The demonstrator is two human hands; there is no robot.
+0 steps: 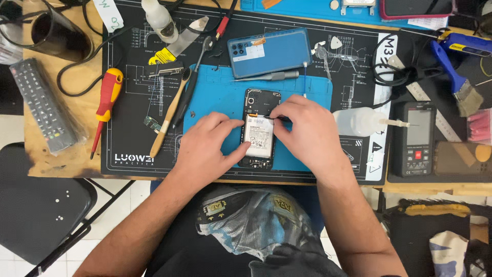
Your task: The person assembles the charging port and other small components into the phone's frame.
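Blue silicone mat (215,92) on the workbench carries an opened smartphone (260,128), likely fragile, best steadied by its edges; left hand (207,146) pinches its side, right hand (305,131) grips a thin tool (271,118) above the battery (259,136).

Bare forearms, no sleeves; left hand (205,149) and right hand (307,133) ungloved, ringless; black shirt (251,231) with pale blue-grey print.

Your left hand (207,146) holds the side of the open phone (260,128) on the blue mat (210,87). Your right hand (307,131) pinches a thin dark tool (277,118) at the top of its white battery (259,136)
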